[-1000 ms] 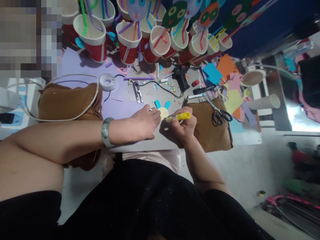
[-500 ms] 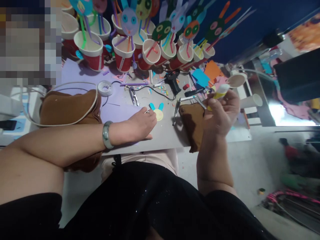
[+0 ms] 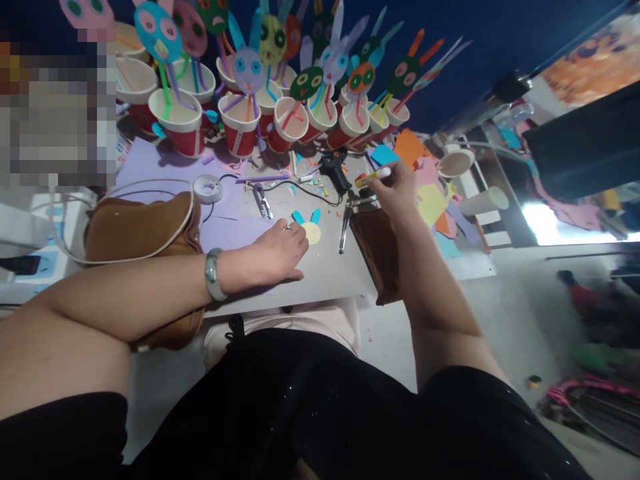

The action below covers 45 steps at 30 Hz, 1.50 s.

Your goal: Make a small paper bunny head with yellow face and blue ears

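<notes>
A small paper rabbit face, yellow with two blue ears, lies on the grey table. My left hand rests at its left edge, fingers bent downward and thumb apart, with nothing seen in its grasp. Over the table to the right, my right hand pinches a yellow and white glue stick, held nearly level. The yellow end points left beside a small red cap; whether they touch I cannot tell. A pair of tweezers-like metal tools lies below it.
Red and white paper cups with paper animal faces on straws line the back. A black glue gun, a roll of tape, purple paper, a brown bag and a brown pouch surround my hands.
My right hand has moved left with the glue stick, from above the brown pouch to beside the glue gun. The left hand stays by the paper face. The view has shifted slightly.
</notes>
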### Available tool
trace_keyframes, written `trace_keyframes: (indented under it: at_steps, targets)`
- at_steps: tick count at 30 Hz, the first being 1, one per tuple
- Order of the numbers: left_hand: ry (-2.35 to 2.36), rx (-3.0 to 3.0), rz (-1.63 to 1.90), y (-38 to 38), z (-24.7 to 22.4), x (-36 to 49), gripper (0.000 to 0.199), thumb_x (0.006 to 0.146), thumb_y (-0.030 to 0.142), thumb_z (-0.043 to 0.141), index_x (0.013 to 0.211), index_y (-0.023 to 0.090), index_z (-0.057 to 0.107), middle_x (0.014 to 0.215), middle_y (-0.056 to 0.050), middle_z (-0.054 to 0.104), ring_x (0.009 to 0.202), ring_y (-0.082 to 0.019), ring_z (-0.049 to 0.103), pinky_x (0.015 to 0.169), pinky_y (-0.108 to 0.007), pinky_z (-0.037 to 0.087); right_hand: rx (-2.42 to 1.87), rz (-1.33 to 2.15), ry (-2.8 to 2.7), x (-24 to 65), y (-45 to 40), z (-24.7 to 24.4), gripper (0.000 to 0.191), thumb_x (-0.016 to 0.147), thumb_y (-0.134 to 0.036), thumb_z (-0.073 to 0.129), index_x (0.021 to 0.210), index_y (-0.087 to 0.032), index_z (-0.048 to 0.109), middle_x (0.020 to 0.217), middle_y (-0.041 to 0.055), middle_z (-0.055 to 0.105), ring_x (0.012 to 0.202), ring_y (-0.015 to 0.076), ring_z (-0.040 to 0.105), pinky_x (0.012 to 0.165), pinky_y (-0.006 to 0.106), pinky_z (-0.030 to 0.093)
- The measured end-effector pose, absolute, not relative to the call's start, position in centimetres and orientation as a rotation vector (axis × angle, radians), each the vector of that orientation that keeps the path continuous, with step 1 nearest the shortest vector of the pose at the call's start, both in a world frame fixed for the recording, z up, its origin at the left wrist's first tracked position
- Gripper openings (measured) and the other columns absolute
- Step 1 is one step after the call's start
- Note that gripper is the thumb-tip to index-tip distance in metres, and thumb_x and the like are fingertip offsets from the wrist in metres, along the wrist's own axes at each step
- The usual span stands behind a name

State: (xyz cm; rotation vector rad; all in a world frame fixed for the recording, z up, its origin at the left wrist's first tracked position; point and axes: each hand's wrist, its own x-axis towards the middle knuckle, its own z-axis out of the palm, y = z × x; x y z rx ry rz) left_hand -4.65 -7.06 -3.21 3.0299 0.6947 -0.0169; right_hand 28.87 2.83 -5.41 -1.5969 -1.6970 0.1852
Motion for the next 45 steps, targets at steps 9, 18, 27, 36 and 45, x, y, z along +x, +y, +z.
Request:
trace_keyframes:
  at_steps: [9,18,27,36,45]
  targets:
    - [0.739,2.988,-0.165,-7.2,-1.7,-4.1,0.054,0.092,0.054,0.069,0.117,0.006,0.067,0.116,-0.02,0.069,0.111,-0.034,0.059,0.084,-0.038,0.038,-2.202,0.054,-1.751,27.2,3.9,-3.5,0.019,0.078,-0.034,0.071,0.078,-0.023,0.056,0.081,0.0084,0.068,0.089,0.0315,0.064,0.086,0.05,0.049]
    - [0.738,2.983,-0.157,-7.1,-2.1,-4.1,0.053,0.093,0.055,0.067,0.117,0.008,0.067,0.116,-0.02,0.068,0.113,-0.035,0.059,0.088,-0.039,0.038,-2.105,0.004,-1.88,26.5,2.9,-1.8,0.024,0.085,-0.036,0.069,0.1,-0.019,0.063,0.085,0.0127,0.07,0.093,0.031,0.06,0.089,0.048,0.04]
    - [0.769,3.016,0.002,-6.9,-3.4,-4.1,0.055,0.09,0.058,0.069,0.113,0.009,0.069,0.117,-0.019,0.067,0.114,-0.035,0.059,0.091,-0.041,0.037,-1.804,0.012,-2.411,23.2,-3.6,-2.0,0.016,0.087,-0.036,0.067,0.08,-0.023,0.071,0.084,0.0094,0.07,0.088,0.0291,0.06,0.085,0.047,0.036]
    - [0.826,2.923,0.061,-6.6,-2.5,-3.9,0.051,0.093,0.055,0.065,0.112,0.008,0.07,0.115,-0.02,0.068,0.109,-0.036,0.062,0.092,-0.043,0.039,-1.875,-0.098,-2.602,21.4,-2.8,-3.2,0.021,0.089,-0.022,0.055,0.085,-0.015,0.074,0.09,0.018,0.07,0.097,0.0359,0.059,0.087,0.05,0.035]
    - [0.884,1.918,0.581,-4.6,-2.5,-3.2,0.019,0.087,0.023,0.064,0.102,0.013,0.071,0.089,-0.006,0.072,0.079,-0.017,0.064,0.074,-0.03,0.046,-1.721,0.252,-2.298,19.4,-3.4,-2.0,0.011,0.083,-0.022,0.058,0.076,-0.019,0.067,0.082,0.0104,0.068,0.085,0.026,0.059,0.081,0.042,0.039]
